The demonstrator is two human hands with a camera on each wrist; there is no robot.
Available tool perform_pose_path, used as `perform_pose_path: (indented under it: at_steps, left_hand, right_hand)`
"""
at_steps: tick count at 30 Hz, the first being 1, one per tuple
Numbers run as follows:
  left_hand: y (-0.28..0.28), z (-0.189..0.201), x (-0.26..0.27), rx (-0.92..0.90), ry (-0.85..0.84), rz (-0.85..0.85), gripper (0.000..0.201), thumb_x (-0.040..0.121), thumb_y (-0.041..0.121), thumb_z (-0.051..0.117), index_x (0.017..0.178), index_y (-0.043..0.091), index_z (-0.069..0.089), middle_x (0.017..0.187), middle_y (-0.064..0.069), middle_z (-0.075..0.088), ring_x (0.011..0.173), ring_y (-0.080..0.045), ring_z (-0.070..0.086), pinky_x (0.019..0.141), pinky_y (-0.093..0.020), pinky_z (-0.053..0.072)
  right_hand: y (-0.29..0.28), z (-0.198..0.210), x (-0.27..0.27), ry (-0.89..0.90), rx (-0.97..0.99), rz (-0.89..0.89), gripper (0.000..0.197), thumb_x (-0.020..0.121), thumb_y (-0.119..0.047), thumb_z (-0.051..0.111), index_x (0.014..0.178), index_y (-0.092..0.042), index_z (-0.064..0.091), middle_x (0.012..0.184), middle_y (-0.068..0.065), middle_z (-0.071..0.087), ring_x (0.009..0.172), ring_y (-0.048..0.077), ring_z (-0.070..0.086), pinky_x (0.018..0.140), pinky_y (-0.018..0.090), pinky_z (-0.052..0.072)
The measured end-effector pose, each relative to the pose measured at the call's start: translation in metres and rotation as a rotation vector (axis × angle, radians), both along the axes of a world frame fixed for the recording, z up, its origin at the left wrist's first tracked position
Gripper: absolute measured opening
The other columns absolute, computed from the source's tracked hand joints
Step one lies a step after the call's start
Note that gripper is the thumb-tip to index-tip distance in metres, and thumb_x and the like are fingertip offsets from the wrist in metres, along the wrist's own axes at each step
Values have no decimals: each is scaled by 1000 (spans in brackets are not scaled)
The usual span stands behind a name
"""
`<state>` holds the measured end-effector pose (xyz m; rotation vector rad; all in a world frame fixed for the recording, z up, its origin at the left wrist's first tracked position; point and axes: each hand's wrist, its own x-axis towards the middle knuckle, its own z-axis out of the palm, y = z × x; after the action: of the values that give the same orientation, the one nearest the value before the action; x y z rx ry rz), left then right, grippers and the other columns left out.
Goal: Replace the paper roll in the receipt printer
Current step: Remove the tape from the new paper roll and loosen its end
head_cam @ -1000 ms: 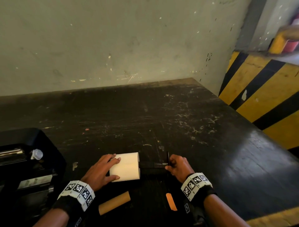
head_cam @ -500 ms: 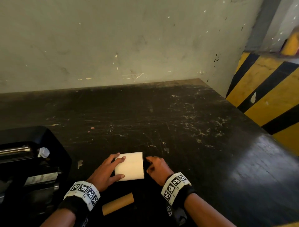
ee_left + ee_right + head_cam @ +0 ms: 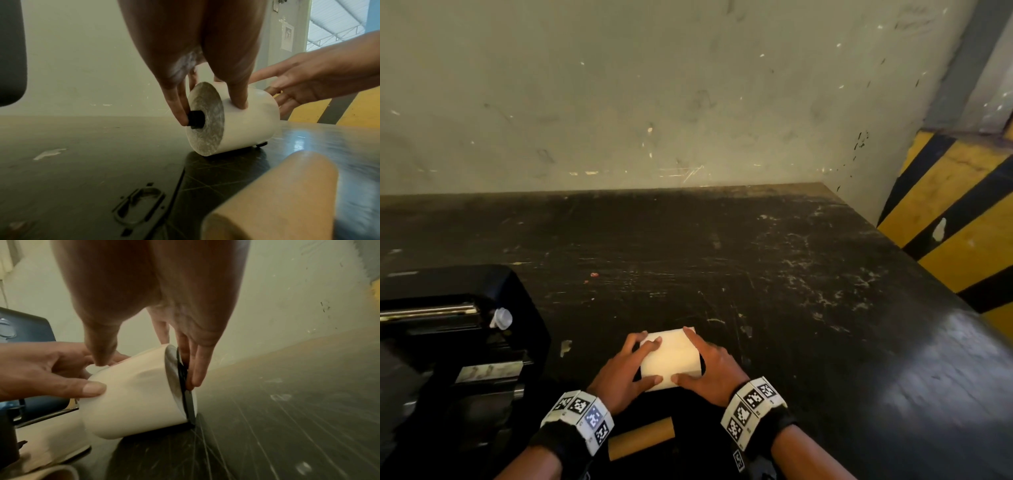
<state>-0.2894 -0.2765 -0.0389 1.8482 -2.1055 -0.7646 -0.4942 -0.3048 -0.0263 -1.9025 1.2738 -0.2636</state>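
A white paper roll (image 3: 671, 359) lies on its side on the dark table (image 3: 791, 291), with a black spindle through it. The spindle's tip (image 3: 196, 119) sticks out of the left end, and its black flange (image 3: 186, 386) sits against the right end. My left hand (image 3: 635, 359) grips the roll, thumb (image 3: 238, 100) on its side and a finger on the spindle tip. My right hand (image 3: 700, 356) grips the other end, thumb (image 3: 100, 353) on the paper and fingers (image 3: 193, 369) against the flange. The black receipt printer (image 3: 448, 342) stands open at the left.
An empty brown cardboard core (image 3: 642, 437) lies just in front of my wrists. A flat black plastic piece (image 3: 139, 206) lies on the table near my left wrist. A wall runs along the table's back, and a yellow and black striped barrier (image 3: 962, 240) stands at the right.
My right hand has pushed the black spindle leftward into the roll. It now sits against the roll's right end. My left hand has stayed on the roll.
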Motion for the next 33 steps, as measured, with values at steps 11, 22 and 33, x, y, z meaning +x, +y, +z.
perform_pose_path:
  at_steps: [11,22,33]
  left_hand:
    - [9,12,12,-15,146,72,61,86,36,59,139,39,28,153,8,18,138,-16,26,112,-40,28]
    - [50,-1,42,102,-85,352,35,79,27,68,113,20,62,118,-6,64,107,-21,60,95,-37,49]
    - [47,-17,35,226,-461,296,43,79,26,68,115,8,53,127,-14,52,120,-31,47,94,-41,45]
  right_hand:
    - [3,-1,8,163,-55,5,77,87,-39,59,144,-37,7,152,11,25,135,29,30,108,41,31]
    - [8,-11,10,144,-103,-31,77,87,-35,59,144,-37,7,150,13,27,133,30,35,107,41,36]
    - [12,-12,8,106,-90,-12,82,87,-30,60,143,-39,2,153,11,21,136,30,30,109,46,33]
